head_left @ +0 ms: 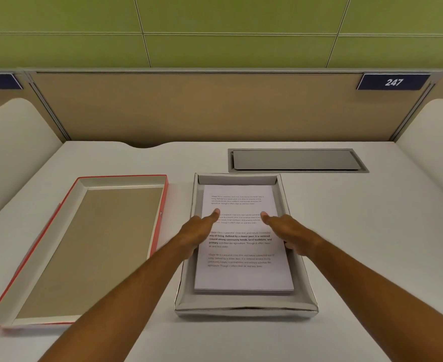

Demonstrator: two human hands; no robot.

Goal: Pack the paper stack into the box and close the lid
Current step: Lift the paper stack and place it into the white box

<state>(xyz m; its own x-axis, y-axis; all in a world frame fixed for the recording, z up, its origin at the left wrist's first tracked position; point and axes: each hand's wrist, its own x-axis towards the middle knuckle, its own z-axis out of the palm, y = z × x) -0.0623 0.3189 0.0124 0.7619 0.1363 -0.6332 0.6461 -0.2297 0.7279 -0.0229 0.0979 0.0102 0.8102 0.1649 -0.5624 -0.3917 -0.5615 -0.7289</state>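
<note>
A pale desk (136,163) is filling the view, fenced at twelve o'clock by a tan partition (202,105) under a green panelled wall, with a number plate reading 247 (394,82) sitting at one o'clock. At nine o'clock the red-edged lid (84,246) is lying upturned on the desk, its brown inside showing, well apart from the box. The left hand (198,231) is reaching in from seven o'clock, thumb resting on the printed top sheet, fingers curling down around the stack's left edge. At the centre the grey box (246,308) is sitting open, and the paper stack (244,278) is lying flat inside it, upright text facing up. The right hand (284,229) is coming in from five o'clock, mirroring the other: thumb on the sheet, fingers wrapping the right edge between paper and box wall. At one o'clock, beyond the box, a grey cable hatch (296,160) is lying flush in the desk.
</note>
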